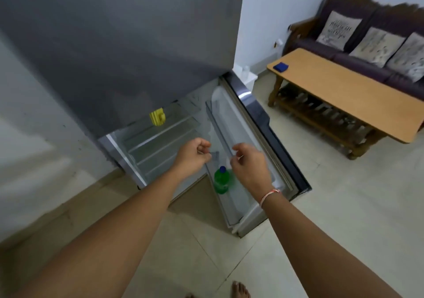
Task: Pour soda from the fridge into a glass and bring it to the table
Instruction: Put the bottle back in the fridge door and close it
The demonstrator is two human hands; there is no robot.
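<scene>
Hovering over green bottle (221,180) in fridge door (259,123): left hand (193,154), right hand (249,163), half-curled, empty; bottle base hidden.

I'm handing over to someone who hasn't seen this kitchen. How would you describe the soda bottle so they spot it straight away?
Start at the grey fridge, whose lower door stands swung open to the right. Look at the bottom shelf on the inside of that door: the soda bottle stands there upright, just below the right hand. It is the only green thing in the fridge, with a blue cap.
</scene>
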